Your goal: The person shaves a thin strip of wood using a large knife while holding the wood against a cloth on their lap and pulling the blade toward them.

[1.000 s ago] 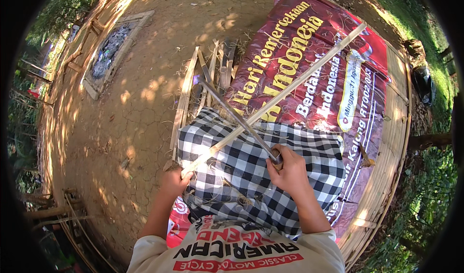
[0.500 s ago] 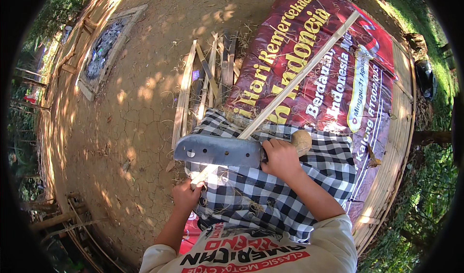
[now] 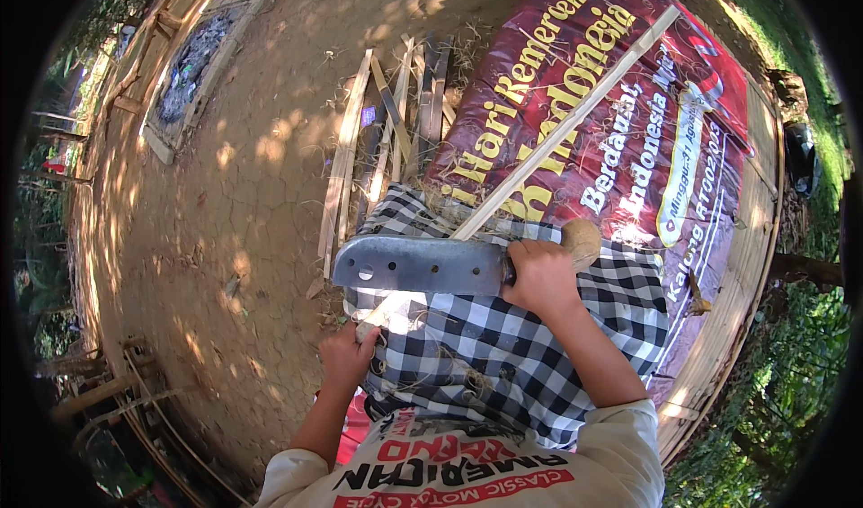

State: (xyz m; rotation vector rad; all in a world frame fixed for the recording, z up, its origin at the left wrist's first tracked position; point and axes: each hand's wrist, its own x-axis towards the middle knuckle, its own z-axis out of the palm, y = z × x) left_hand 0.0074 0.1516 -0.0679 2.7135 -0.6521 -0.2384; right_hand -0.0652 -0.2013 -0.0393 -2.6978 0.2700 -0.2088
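1 cleaver (image 3: 418, 263), 1 bamboo strip (image 3: 566, 126), 2 hands.

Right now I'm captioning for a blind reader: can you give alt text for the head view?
Seen from above, the right hand grips a broad cleaver flat over a checked cloth, while the left hand holds the near end of a long bamboo strip. A red banner and bamboo slats lie on dirt.

Dull grey metal cleaver blade (image 3: 418, 265); pale wood strip (image 3: 566, 130); checked woven cloth (image 3: 503, 346); glossy banner (image 3: 629, 103).
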